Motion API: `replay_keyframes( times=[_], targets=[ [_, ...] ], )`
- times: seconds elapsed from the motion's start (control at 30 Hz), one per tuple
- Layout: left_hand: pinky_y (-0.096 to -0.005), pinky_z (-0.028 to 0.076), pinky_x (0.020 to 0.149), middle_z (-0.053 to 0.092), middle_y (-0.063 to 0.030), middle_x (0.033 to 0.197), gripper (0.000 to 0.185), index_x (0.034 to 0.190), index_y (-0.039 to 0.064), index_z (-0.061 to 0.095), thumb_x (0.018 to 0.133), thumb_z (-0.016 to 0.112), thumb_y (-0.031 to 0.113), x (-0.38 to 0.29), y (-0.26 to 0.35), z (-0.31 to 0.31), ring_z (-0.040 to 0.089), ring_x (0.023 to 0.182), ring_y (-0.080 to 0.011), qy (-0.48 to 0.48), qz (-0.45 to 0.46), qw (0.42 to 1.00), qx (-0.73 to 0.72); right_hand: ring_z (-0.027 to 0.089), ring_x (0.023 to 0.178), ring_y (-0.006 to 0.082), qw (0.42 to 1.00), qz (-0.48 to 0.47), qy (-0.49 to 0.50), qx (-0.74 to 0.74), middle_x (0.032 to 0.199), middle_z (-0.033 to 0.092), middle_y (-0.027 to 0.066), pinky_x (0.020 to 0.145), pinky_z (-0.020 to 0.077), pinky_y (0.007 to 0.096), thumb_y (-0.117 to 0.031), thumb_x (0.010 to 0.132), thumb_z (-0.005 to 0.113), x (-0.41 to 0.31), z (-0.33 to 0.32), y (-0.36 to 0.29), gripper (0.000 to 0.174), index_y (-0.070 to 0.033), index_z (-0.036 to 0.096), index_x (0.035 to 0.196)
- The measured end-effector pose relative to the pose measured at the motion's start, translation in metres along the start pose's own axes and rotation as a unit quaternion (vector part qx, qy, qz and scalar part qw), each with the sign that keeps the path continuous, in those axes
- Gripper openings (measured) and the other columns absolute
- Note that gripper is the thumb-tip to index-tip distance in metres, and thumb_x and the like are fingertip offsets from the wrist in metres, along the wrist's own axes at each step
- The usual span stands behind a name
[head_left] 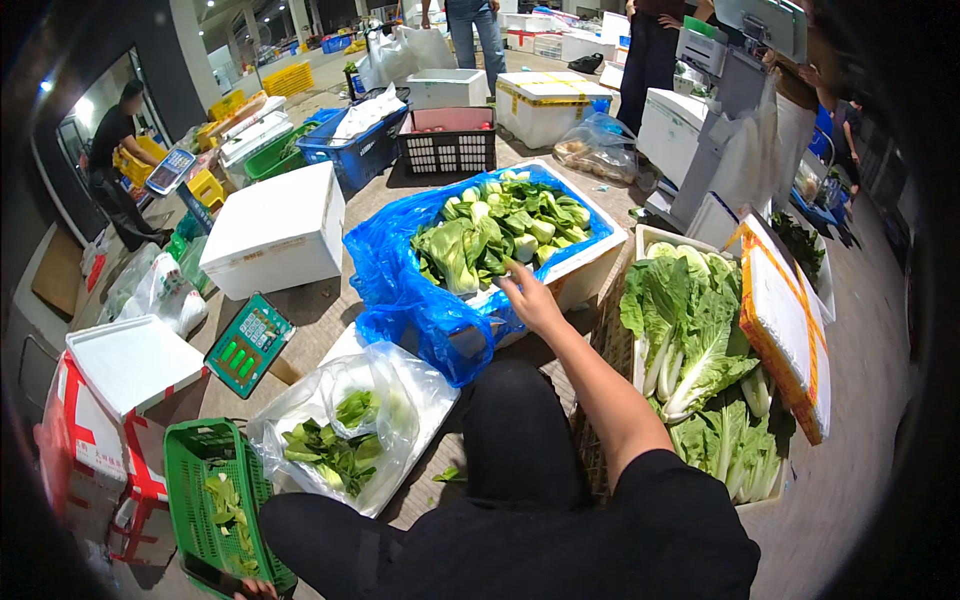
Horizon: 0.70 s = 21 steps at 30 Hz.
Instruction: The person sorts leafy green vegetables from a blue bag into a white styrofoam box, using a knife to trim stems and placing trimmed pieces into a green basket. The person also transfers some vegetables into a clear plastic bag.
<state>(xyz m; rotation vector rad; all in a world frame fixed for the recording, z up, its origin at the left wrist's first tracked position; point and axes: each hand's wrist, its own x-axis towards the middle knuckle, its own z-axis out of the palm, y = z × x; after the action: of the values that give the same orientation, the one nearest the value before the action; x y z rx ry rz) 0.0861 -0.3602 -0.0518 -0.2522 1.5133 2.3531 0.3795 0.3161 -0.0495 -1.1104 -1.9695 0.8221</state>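
Note:
My right hand [533, 301] reaches over the near edge of a white foam box [589, 270] lined with a blue plastic bag [409, 315]. Its fingers are apart, close to the bok choy [459, 255] heaped inside; nothing shows in its grasp. Only the fingertips of my left hand [259, 589] appear at the bottom edge, by a green plastic crate [259, 472] holding loose leaves [226, 502]. A dark flat object [214, 576] lies beside those fingers; whether they grip it is hidden. Between my knees and the scale, a clear plastic bag [401, 375] holds more leafy greens [341, 457].
A scale with a green keypad [251, 343] stands at left, near a closed white foam box [274, 225]. At right, Chinese cabbages [694, 330] fill another box, a taped foam lid [787, 330] leaning beside it. Several people stand farther off, one person [116, 157] bending at left.

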Motion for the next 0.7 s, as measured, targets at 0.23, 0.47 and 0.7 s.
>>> replay_keyframes(
  times=[0.23,0.47,0.7],
  targets=[
    [-0.0480,0.047,0.084,0.059,-0.0114,0.117,0.078,0.144,0.016,0.031,0.083,0.066,0.051,0.044,-0.041,0.267,0.062,0.094,-0.0277,-0.415,-0.034,0.895,-0.157,0.064,0.088,0.0310,0.953,-0.209,-0.128,0.177,0.099,0.064,0.0183,0.077,0.0516,0.0386,-0.022,0.082,0.069,0.033,0.102,-0.171,0.053,-0.006,0.049,0.129],
    [-0.0441,0.047,0.079,0.063,-0.0109,0.106,0.068,0.126,0.010,0.052,0.084,0.056,0.063,0.080,-0.098,0.358,0.061,0.089,-0.0284,-0.403,-0.209,0.884,-0.109,0.062,0.090,0.0330,0.912,-0.332,-0.167,0.171,0.101,0.060,0.0181,0.076,0.0495,0.0431,-0.013,0.080,0.068,-0.007,0.168,-0.195,0.055,-0.006,0.046,0.130],
    [-0.0434,0.044,0.094,0.061,-0.0073,0.117,0.062,0.132,0.011,0.049,0.090,0.051,0.057,0.099,-0.141,0.360,0.059,0.107,-0.0247,-0.377,-0.227,0.881,-0.173,0.061,0.086,0.0258,0.897,-0.387,-0.185,0.107,0.085,0.062,0.0086,0.088,0.0444,0.0421,-0.015,0.080,0.067,-0.015,0.158,-0.165,0.036,-0.009,0.058,0.115]
  ],
)
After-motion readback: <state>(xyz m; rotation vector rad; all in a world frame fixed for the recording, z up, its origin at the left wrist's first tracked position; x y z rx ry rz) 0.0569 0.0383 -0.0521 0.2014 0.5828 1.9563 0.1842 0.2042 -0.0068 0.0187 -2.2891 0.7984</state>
